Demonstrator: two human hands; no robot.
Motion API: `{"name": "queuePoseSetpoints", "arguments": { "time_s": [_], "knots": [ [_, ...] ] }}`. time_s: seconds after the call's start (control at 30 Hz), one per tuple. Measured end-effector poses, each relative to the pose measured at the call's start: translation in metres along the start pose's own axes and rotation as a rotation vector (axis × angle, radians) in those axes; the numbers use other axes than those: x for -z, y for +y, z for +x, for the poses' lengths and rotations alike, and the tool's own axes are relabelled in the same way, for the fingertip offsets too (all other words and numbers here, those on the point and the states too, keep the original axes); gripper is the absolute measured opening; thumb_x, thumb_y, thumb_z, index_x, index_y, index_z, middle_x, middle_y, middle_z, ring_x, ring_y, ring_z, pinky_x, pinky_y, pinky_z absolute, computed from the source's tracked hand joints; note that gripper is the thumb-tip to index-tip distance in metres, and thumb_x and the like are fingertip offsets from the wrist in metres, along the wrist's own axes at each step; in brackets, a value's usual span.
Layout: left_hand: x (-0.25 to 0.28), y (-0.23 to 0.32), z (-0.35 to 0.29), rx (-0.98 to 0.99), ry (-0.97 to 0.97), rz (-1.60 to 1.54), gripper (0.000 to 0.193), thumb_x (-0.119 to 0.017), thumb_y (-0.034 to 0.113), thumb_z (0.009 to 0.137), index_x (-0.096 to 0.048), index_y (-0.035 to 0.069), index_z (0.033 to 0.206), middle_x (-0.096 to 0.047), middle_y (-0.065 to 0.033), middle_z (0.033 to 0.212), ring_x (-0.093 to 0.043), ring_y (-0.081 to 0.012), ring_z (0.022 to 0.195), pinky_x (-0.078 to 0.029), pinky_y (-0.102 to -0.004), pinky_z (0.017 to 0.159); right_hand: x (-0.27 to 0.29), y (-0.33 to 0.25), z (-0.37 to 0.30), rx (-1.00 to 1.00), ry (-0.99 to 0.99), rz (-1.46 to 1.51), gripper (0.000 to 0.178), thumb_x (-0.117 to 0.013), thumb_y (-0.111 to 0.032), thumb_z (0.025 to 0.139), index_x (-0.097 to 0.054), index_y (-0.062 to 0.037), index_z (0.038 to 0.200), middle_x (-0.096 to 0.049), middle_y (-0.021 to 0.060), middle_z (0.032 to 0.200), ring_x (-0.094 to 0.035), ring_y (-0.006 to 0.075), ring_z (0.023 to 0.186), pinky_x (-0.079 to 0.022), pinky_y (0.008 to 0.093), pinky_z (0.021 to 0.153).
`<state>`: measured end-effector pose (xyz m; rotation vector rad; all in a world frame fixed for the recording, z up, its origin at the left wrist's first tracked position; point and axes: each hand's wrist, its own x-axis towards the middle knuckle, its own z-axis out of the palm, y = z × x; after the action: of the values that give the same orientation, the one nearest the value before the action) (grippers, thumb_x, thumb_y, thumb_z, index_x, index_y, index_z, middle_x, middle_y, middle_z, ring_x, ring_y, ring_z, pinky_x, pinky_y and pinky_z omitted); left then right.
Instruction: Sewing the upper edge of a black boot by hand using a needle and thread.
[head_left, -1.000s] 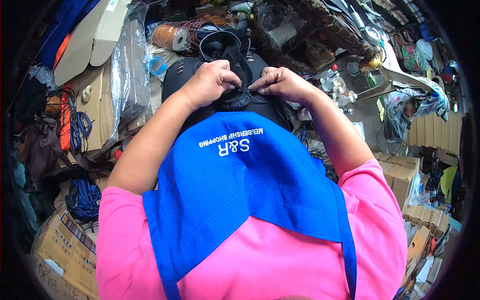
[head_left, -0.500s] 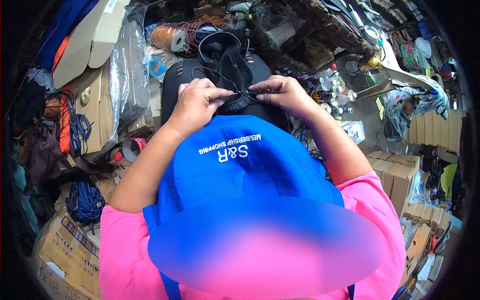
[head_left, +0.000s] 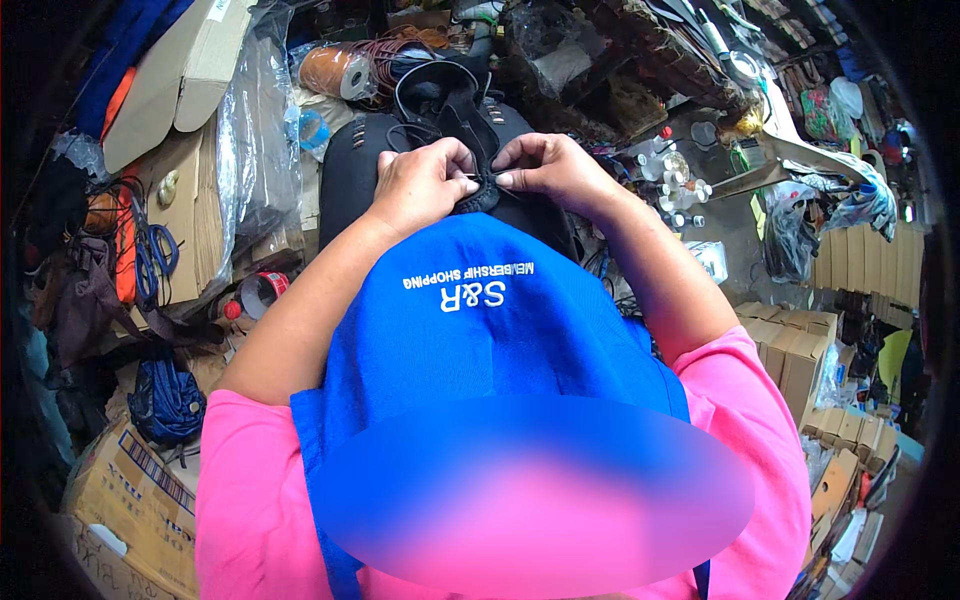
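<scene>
A black shoe (head_left: 487,135) lies across my dark-trousered lap, its opening away from me and its rounded front close to my apron. Both hands meet at this front part. My left hand (head_left: 428,185) is closed in a pinch, thumb tip against the shoe's left side, on a thin thread. From the right, my right hand (head_left: 555,175) pinches thread at the opposite side, thumb and forefinger close to the shoe. The fingertips hide much of the thread. A loop of black cord (head_left: 398,130) curves beside the shoe above my left hand.
An orange thread spool (head_left: 335,72) lies beyond my left knee. Blue-handled scissors (head_left: 155,262) hang near cardboard sheets (head_left: 190,210) on the left. Several small bottles (head_left: 675,185) stand on the right, with stacked cardboard boxes (head_left: 790,350) nearer me.
My hands have come closer together at the shoe's front. The left hand has moved right and curled its fingers; the right fingers have bent more. My apron has shifted slightly.
</scene>
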<state>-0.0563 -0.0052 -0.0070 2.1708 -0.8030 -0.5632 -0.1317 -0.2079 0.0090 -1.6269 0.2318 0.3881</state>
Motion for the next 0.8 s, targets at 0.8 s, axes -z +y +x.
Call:
{"name": "queuePoseSetpoints", "arguments": {
  "time_s": [0.8],
  "knots": [
    [0.019,0.013,0.001,-0.206,-0.090,0.231,0.013,-0.056,0.012,0.087,-0.056,0.005,0.097,-0.065,-0.0202,0.087,-0.062,-0.0387,0.087,-0.048,-0.0477,0.076,0.010,0.012,-0.024,0.018,0.101,-0.101,0.016,-0.076,-0.012,0.079,-0.069,-0.0032,0.090,-0.052,-0.0014,0.094,-0.054,0.0079,0.088,-0.046,0.0228,0.076]
  ]
}}
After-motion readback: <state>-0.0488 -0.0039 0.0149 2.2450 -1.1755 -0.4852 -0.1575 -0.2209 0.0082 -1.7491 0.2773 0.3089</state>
